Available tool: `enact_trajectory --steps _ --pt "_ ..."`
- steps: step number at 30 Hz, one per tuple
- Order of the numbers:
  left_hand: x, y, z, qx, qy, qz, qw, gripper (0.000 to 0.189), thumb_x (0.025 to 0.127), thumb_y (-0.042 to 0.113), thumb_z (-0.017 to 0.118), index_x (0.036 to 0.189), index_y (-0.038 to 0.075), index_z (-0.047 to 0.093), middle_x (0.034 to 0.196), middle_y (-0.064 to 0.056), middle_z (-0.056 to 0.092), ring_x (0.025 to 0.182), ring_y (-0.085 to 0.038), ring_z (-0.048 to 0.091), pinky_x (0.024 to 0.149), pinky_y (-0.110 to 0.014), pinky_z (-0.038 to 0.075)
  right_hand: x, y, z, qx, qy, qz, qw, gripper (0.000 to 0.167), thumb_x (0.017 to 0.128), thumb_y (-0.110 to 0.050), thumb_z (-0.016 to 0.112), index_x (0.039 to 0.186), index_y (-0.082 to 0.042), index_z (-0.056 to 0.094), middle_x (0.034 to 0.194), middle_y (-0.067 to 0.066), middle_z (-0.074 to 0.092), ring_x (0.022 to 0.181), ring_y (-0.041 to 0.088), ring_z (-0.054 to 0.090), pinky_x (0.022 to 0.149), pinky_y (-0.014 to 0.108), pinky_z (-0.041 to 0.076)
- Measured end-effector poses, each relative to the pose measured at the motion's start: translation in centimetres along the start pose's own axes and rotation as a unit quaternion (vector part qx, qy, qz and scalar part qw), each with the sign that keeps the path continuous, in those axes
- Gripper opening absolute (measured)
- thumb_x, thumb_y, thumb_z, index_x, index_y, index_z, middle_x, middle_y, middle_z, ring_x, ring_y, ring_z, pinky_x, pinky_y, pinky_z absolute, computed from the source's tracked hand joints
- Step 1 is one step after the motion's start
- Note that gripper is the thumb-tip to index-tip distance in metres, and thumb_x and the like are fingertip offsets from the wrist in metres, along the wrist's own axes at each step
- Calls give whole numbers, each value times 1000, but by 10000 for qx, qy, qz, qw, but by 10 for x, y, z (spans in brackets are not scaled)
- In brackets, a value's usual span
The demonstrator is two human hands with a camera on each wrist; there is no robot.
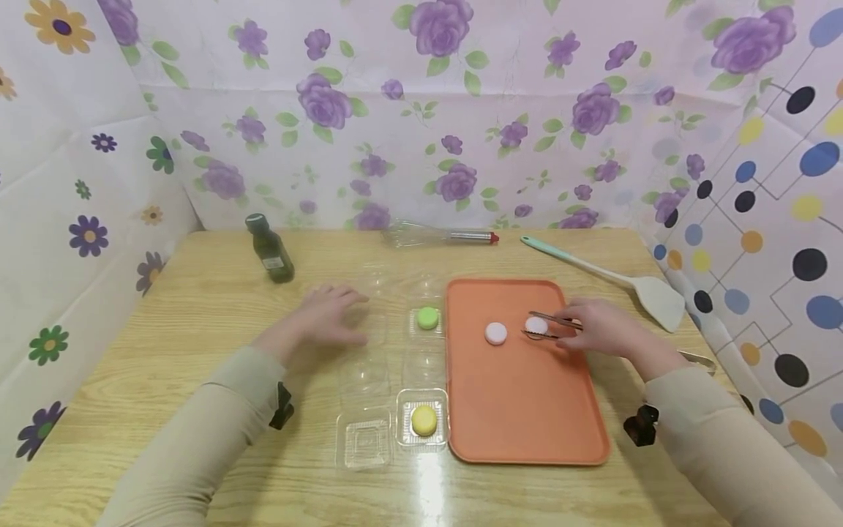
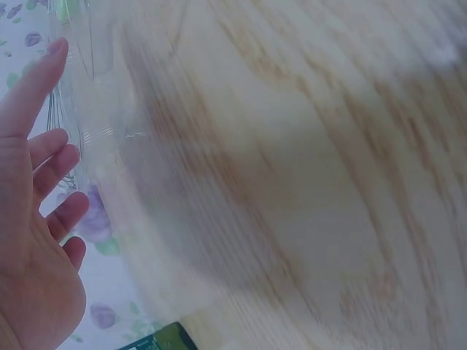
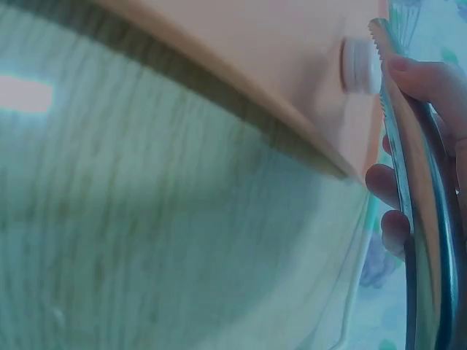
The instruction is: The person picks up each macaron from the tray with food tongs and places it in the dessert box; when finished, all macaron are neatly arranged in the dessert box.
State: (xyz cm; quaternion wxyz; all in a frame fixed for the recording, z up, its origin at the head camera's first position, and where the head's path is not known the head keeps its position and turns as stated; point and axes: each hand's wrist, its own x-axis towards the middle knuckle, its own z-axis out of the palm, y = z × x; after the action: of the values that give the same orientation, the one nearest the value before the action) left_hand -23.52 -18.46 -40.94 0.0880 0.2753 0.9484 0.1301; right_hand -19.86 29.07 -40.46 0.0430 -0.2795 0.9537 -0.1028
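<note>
My right hand [image 1: 601, 326] holds metal tongs [image 1: 560, 320] over the orange tray [image 1: 520, 410]. In the head view the tongs' two tips lie on either side of a pale pink macaron [image 1: 536, 326]; whether they touch it I cannot tell. A second pale pink macaron [image 1: 496, 334] lies to its left on the tray. The right wrist view shows the serrated tongs [image 3: 416, 175] beside one pale macaron [image 3: 359, 65]. My left hand [image 1: 327, 316] hovers by the clear plastic boxes [image 1: 364, 377], fingers loosely bent, holding nothing. A green macaron [image 1: 427, 318] and a yellow macaron [image 1: 424, 420] sit in box compartments.
A dark bottle [image 1: 270, 252] stands at the back left of the wooden table [image 1: 165, 344]. At the back lie a whisk [image 1: 470, 236] and a spatula with a pale green handle [image 1: 658, 300]. Past the right forearm shows part of a metal object [image 1: 699, 361].
</note>
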Motion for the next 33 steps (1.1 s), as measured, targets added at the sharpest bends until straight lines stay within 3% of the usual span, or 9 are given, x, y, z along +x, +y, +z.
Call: enact_trajectory --steps 8,17,26,33 --pt "1 -1 3 22 40 -40 10000 78 74 50 72 137 11 47 139 -15 43 124 -38 35 103 -61 17 -5 5 5 101 -220 214 9995 37 79 -31 73 107 -8 69 91 3 61 78 19 55 68 37 46" --pt "3 -2 7 -111 125 -122 9998 78 73 48 74 137 14 47 133 -11 45 118 -32 38 101 -58 23 0 0 4 86 92 310 9994 37 80 -30 73 109 -9 68 94 3 61 77 17 55 65 36 46" --pt "3 -1 6 44 194 -37 9998 77 74 48 74 136 11 48 135 -14 45 117 -37 40 100 -60 25 27 -22 -3 97 -82 237 9996 41 84 -30 69 118 -9 65 111 9 62 97 28 59 78 46 49" --pt "4 -3 8 28 212 -64 9998 77 74 49 74 136 12 48 136 -14 45 117 -37 39 100 -60 23 58 -48 -5 309 -229 192 9991 45 85 -35 67 125 -15 62 110 6 59 91 22 56 74 41 48"
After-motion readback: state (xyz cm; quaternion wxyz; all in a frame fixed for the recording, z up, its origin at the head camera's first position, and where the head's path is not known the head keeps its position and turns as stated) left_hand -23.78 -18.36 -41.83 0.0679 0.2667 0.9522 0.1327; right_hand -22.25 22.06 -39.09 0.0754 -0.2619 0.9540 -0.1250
